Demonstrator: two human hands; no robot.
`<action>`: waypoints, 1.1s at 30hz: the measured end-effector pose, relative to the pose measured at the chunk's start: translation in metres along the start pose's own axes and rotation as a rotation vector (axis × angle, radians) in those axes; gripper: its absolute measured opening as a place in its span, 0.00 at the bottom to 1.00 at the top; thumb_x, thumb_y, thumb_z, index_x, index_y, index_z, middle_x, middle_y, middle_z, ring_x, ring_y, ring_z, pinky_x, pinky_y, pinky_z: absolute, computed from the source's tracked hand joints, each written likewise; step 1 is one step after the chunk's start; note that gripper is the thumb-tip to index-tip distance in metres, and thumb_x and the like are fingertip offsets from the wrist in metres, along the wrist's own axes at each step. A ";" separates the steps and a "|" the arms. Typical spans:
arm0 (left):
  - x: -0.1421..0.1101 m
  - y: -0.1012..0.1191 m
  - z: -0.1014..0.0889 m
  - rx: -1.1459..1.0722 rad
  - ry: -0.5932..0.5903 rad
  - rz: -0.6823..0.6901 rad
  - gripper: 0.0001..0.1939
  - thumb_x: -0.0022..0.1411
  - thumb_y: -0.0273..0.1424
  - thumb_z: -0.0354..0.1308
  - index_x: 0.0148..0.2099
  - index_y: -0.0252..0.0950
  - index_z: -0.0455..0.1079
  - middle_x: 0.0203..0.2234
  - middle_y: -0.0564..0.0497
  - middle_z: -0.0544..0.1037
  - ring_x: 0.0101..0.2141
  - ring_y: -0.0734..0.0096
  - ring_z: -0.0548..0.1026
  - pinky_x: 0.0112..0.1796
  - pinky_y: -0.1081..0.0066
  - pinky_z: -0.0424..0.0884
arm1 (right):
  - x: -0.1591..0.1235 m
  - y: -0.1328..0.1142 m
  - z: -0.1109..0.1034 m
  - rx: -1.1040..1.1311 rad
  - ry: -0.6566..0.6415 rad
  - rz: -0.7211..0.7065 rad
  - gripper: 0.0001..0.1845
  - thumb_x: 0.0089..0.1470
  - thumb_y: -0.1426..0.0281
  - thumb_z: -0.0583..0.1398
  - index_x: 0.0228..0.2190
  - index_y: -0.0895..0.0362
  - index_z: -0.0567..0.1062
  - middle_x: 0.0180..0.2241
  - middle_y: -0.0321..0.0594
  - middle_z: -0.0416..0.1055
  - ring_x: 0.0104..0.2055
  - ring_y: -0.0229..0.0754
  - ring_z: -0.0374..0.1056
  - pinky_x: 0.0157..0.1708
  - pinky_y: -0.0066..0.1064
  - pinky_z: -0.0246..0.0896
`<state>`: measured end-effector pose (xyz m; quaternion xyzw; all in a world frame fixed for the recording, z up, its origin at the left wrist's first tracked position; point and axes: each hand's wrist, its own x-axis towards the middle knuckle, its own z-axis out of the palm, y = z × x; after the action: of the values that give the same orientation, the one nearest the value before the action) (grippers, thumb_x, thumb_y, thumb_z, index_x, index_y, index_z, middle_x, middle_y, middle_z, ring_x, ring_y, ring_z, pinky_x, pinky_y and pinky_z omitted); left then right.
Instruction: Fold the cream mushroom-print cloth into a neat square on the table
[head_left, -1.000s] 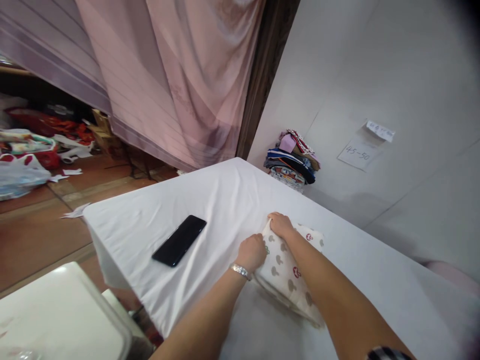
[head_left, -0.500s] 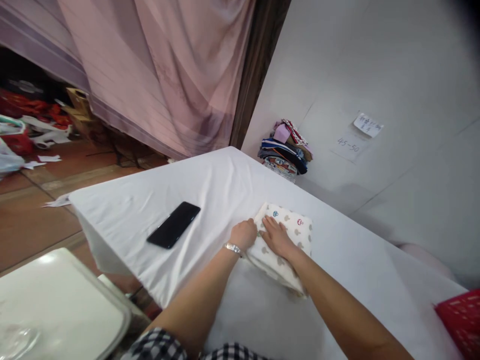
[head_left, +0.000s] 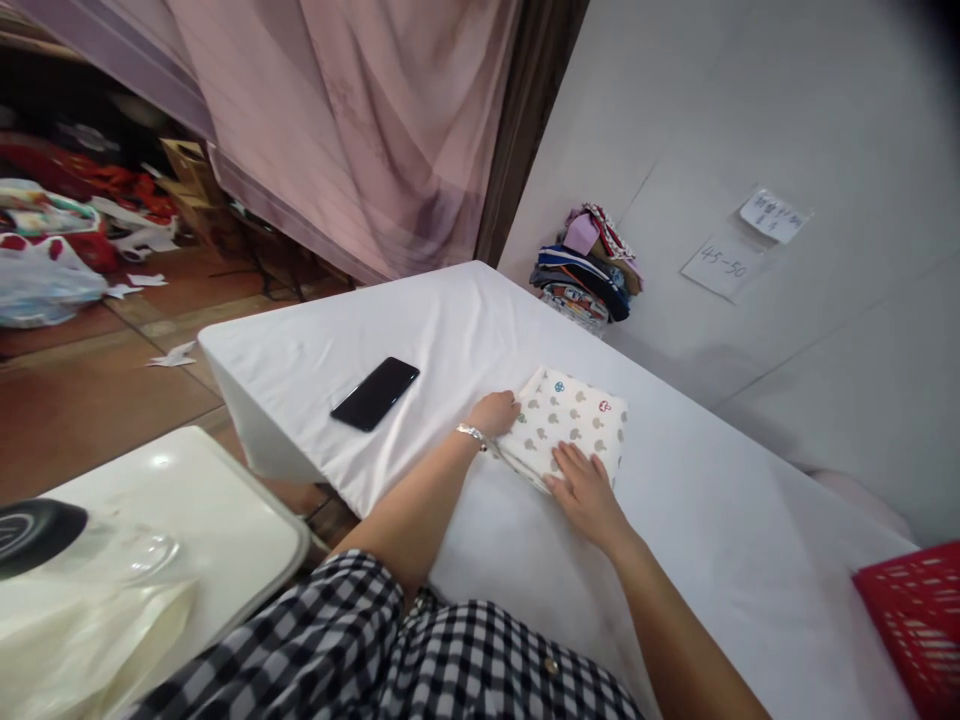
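A folded cream cloth printed with small mushroom shapes lies on the white-covered table. My left hand, with a silver bracelet at the wrist, is curled closed against the cloth's left edge. My right hand lies flat with fingers spread on the cloth's near edge. A black phone rests face down on the table to the left of my left hand.
A stack of folded clothes sits against the white wall beyond the table. Paper notes are stuck on the wall. A red basket shows at lower right. A cream surface stands at lower left. Pink curtain hangs behind.
My right hand has slid from the cloth's far corner down to its near edge, flattening it. My left hand stays at the left edge. The view has shifted.
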<state>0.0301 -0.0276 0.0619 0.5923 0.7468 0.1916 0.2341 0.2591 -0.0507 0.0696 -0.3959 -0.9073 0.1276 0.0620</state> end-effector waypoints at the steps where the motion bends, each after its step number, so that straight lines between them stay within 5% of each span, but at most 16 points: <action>1: 0.000 0.000 0.000 -0.007 0.000 -0.006 0.17 0.63 0.34 0.41 0.45 0.34 0.68 0.42 0.42 0.76 0.43 0.62 0.73 0.42 0.68 0.67 | -0.005 0.003 0.003 -0.003 0.003 -0.005 0.27 0.61 0.57 0.46 0.58 0.52 0.59 0.62 0.42 0.52 0.65 0.48 0.44 0.61 0.51 0.35; 6: -0.004 0.003 -0.005 -0.045 -0.013 -0.060 0.18 0.62 0.38 0.44 0.47 0.35 0.68 0.43 0.43 0.75 0.43 0.61 0.73 0.41 0.68 0.68 | -0.029 0.020 0.013 0.028 0.178 -0.022 0.29 0.59 0.56 0.50 0.60 0.49 0.55 0.61 0.41 0.55 0.64 0.48 0.46 0.61 0.51 0.40; 12: -0.030 0.009 -0.017 -0.185 -0.059 -0.138 0.31 0.57 0.53 0.48 0.56 0.39 0.61 0.49 0.43 0.72 0.43 0.59 0.73 0.37 0.68 0.69 | -0.057 0.032 0.032 0.049 0.319 -0.053 0.31 0.57 0.59 0.53 0.60 0.50 0.55 0.63 0.43 0.49 0.65 0.51 0.44 0.60 0.52 0.46; 19: -0.036 0.010 -0.014 -0.151 -0.078 -0.129 0.32 0.55 0.49 0.52 0.56 0.37 0.59 0.48 0.42 0.73 0.46 0.57 0.71 0.41 0.67 0.67 | -0.070 0.031 0.045 0.299 0.460 0.160 0.27 0.58 0.60 0.52 0.57 0.53 0.61 0.61 0.43 0.53 0.63 0.46 0.49 0.60 0.46 0.50; 28: -0.031 0.020 -0.018 -0.320 -0.009 -0.159 0.34 0.53 0.51 0.54 0.58 0.40 0.58 0.47 0.44 0.72 0.43 0.58 0.73 0.39 0.67 0.68 | -0.070 0.026 0.044 0.077 0.421 0.133 0.32 0.57 0.64 0.52 0.61 0.54 0.51 0.64 0.45 0.46 0.66 0.49 0.40 0.61 0.48 0.43; 33: -0.030 0.040 -0.027 -0.783 -0.099 -0.190 0.26 0.57 0.39 0.56 0.55 0.33 0.60 0.42 0.43 0.74 0.39 0.64 0.74 0.35 0.70 0.71 | -0.059 0.015 0.037 -0.052 0.381 0.131 0.33 0.57 0.64 0.51 0.62 0.56 0.49 0.63 0.47 0.47 0.65 0.50 0.40 0.60 0.49 0.40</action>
<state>0.0518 -0.0478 0.1099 0.3950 0.6566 0.4103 0.4944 0.3014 -0.0908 0.0292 -0.4726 -0.8544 0.0308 0.2138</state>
